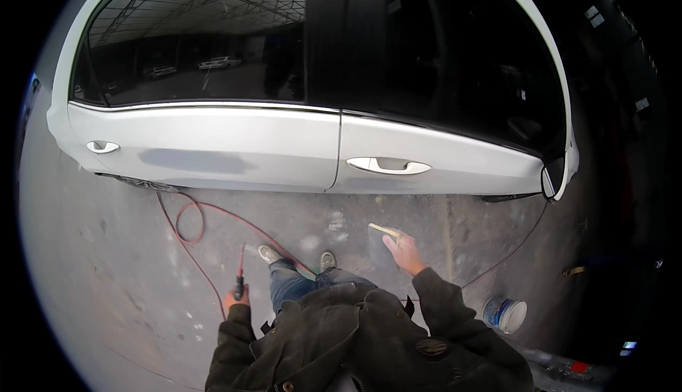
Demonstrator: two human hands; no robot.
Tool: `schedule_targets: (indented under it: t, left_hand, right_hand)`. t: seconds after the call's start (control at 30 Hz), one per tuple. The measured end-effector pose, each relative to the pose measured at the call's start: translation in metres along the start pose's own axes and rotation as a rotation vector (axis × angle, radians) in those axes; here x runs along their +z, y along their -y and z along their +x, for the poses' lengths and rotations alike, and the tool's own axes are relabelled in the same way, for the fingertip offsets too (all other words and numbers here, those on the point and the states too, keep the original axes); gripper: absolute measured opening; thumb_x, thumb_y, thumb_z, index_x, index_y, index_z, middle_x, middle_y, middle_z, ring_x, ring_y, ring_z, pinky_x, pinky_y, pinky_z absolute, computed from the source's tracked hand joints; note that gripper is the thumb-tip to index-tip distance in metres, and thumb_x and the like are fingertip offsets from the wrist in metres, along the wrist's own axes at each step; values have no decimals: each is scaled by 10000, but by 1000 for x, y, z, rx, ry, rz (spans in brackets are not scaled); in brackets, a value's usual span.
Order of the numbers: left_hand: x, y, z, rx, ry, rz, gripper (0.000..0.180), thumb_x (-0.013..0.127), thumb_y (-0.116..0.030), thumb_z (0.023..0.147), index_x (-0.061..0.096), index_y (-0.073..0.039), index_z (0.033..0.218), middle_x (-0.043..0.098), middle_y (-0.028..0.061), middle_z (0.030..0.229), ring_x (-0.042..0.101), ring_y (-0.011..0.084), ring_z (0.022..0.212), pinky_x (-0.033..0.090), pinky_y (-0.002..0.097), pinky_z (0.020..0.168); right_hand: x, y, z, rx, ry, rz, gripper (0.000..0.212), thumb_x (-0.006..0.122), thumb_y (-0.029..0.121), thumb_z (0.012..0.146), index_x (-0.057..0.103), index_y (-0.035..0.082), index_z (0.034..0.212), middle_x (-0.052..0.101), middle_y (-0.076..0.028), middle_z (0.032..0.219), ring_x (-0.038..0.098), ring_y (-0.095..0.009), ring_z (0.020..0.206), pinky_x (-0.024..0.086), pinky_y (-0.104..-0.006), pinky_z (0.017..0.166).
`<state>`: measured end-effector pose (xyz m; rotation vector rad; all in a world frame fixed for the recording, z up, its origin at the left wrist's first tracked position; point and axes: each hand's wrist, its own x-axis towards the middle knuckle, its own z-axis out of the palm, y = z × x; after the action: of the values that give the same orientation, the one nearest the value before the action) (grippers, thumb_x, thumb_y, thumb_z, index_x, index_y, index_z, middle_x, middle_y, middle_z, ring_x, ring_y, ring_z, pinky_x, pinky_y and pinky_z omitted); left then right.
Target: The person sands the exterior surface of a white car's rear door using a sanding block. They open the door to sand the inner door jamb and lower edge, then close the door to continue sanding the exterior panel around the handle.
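We keep the small tan sanding block (383, 231) flat as we bring it toward the grey filler patch (192, 160) on the white car door (234, 143). Our right hand (405, 251) pinches it in closed fingers; our left hand (238, 296) grips the red air hose (241, 264).

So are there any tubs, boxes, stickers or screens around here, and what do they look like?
Tub: a round white bucket with a blue band, lying tipped on the concrete floor by the person's right side.
Red and white thing: on the floor at lower right, too small to tell.
No signs or screens that I can make out.
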<state>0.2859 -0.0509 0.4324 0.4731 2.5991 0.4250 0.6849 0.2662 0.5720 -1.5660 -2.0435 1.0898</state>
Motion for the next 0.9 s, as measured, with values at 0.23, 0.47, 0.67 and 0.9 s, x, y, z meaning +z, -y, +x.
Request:
schedule_targets:
  t: [0.23, 0.47, 0.67, 0.9]
  left_hand:
    - [10, -33, -101, 264, 128, -73, 434, 754, -457, 790, 633, -41, 806, 585, 155, 622, 527, 328, 591, 457, 439, 595]
    - [-7, 2, -151, 243, 43, -155, 356, 783, -376, 784, 617, -62, 766, 594, 125, 597, 576, 251, 529, 476, 382, 563]
    - [3, 55, -193, 212, 25, 13, 349, 806, -396, 712, 652, -87, 765, 621, 156, 627, 635, 351, 603, 492, 406, 592]
    - [3, 107, -179, 244, 87, 84, 423, 769, -480, 729, 620, -85, 742, 607, 165, 621, 592, 388, 627, 470, 453, 578]
  right_hand:
    - [-52, 9, 98, -505, 31, -440, 342, 612, 324, 863, 742, 12, 911, 493, -161, 1387, 434, -366, 1280, 339, -463, 1082]
    - [-17, 2, 179, -296, 290, -711, 465, 595, 471, 809, 750, 52, 937, 564, -150, 1238, 492, -343, 1156, 374, -487, 988]
    - [6, 19, 159, -233, 177, -775, 450, 605, 442, 775, 741, 43, 931, 585, -147, 1129, 519, -313, 1080, 400, -448, 899]
    - [-4, 13, 88, -228, 223, -865, 461, 612, 455, 766, 741, 98, 1028, 587, -124, 1202, 495, -292, 1158, 367, -459, 981]
